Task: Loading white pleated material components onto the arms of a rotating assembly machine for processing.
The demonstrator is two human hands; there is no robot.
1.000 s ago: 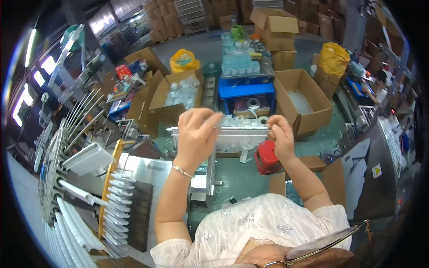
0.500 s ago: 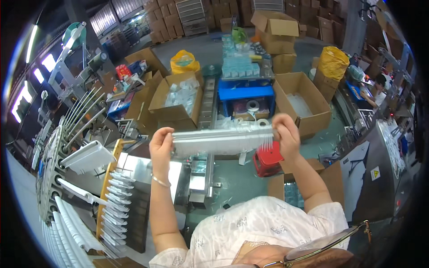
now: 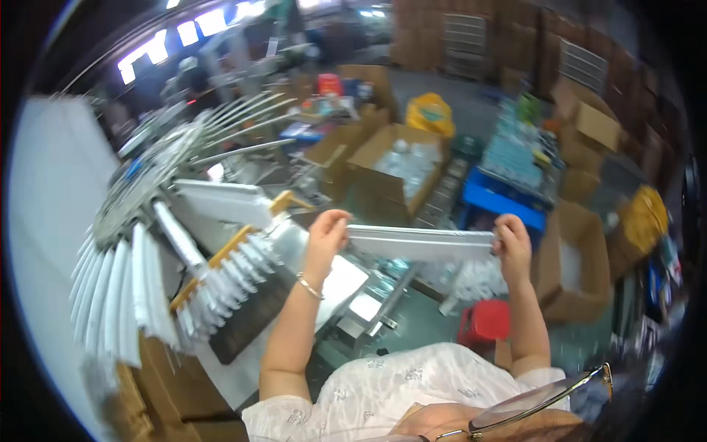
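Observation:
A long, thin white strip that looks like folded plastic film (image 3: 421, 244) is stretched almost level between my two hands, in front of my chest. Its left end is pinched between the fingers of my left hand (image 3: 328, 232), which has a bracelet on the wrist. My right hand (image 3: 513, 241) closes on the other end. To the left, several white film bundles (image 3: 234, 289) hang in a row from a yellow bar (image 3: 213, 269). Beyond them stands a round machine (image 3: 143, 188) with metal rods, and long white sleeves (image 3: 110, 298) hang from it.
Ahead are a cardboard box of clear items (image 3: 405, 166), a blue stand (image 3: 501, 202) bearing pale blue packs (image 3: 515, 151), and another open box (image 3: 574, 258) to the right. A red stool (image 3: 490, 322) is near my right forearm. Brown cardboard (image 3: 177, 376) lies at lower left.
My view has swung left, bringing the round machine and hanging bundles nearer the middle. Both hands still hold the strip, which now looks smoother, without the fringed right end seen before.

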